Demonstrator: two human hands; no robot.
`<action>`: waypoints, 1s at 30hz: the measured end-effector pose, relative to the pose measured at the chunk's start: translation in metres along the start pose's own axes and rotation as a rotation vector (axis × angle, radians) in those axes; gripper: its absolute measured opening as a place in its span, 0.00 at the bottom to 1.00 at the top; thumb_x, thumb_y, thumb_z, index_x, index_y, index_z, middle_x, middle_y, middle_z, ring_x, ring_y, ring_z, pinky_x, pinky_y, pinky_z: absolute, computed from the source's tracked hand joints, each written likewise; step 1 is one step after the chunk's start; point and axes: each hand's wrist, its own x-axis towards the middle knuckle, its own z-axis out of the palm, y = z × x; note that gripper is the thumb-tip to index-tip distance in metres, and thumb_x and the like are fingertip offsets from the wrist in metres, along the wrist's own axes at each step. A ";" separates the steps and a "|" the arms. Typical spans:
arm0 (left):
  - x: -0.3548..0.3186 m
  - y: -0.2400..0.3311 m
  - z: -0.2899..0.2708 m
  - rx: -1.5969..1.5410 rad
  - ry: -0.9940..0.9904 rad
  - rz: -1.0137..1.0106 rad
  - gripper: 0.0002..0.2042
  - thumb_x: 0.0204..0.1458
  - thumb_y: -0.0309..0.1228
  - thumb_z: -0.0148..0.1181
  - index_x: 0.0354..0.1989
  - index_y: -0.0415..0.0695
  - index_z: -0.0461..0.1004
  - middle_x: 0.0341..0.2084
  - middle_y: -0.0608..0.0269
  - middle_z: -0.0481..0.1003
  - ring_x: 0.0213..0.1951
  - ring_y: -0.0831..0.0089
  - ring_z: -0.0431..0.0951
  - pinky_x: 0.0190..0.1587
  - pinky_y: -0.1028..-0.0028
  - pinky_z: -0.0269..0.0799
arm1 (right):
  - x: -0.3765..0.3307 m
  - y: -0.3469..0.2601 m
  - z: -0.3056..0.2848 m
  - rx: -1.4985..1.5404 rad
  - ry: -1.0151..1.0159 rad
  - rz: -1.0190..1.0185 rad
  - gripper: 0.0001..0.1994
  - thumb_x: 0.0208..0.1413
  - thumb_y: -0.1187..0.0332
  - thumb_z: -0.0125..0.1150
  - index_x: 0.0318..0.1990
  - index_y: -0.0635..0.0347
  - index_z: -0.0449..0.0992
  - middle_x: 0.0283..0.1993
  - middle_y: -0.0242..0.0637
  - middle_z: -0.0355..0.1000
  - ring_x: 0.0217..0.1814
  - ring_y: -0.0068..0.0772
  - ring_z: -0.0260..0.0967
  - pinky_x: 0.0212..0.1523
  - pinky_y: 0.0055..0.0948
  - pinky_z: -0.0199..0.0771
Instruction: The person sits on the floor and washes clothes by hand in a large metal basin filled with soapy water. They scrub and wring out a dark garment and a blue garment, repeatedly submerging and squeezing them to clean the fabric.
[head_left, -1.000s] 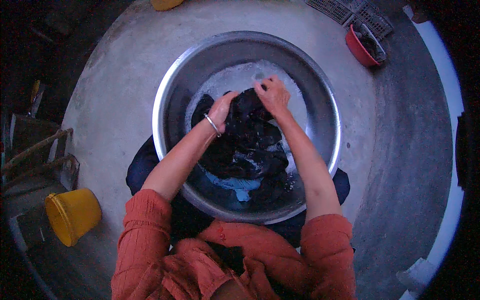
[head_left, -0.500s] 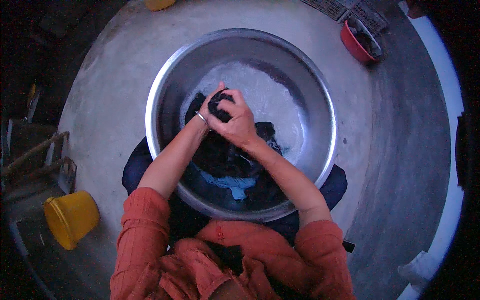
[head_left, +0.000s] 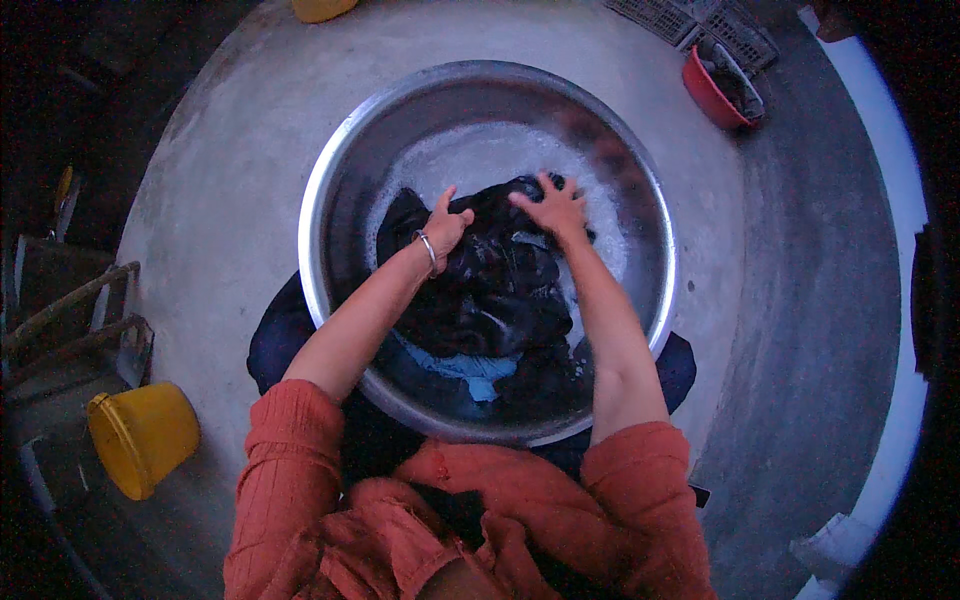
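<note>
Well, at the lower left of the frame a yellow bucket sits on the grey floor, and to its right a rolled orange-red sleeve comes in from the lower edge. Next, filling the middle of the frame, is a wide metal basin with a shiny rim. The left hand, a silvery bracelet at its wrist, is over the upper left part of a crumpled black cloth lying in the basin at the centre; its fingers are loose and parted, gripping nothing, though I cannot tell whether they touch the fabric. A strip of blue cloth shows along the black one's lower edge. Further right, the right hand is splayed over the black cloth's upper right, fingers spread and released. At the upper right of the frame, a red tub sits beside grey crates
</note>
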 end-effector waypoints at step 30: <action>-0.054 0.050 0.016 0.934 -0.780 0.000 0.27 0.39 0.48 0.60 0.44 0.40 0.69 0.38 0.62 0.73 0.39 0.71 0.72 0.45 0.74 0.65 | -0.061 -0.019 -0.066 0.777 0.371 -0.593 0.04 0.41 0.71 0.62 0.27 0.58 0.76 0.38 0.42 0.66 0.39 0.35 0.66 0.40 0.26 0.65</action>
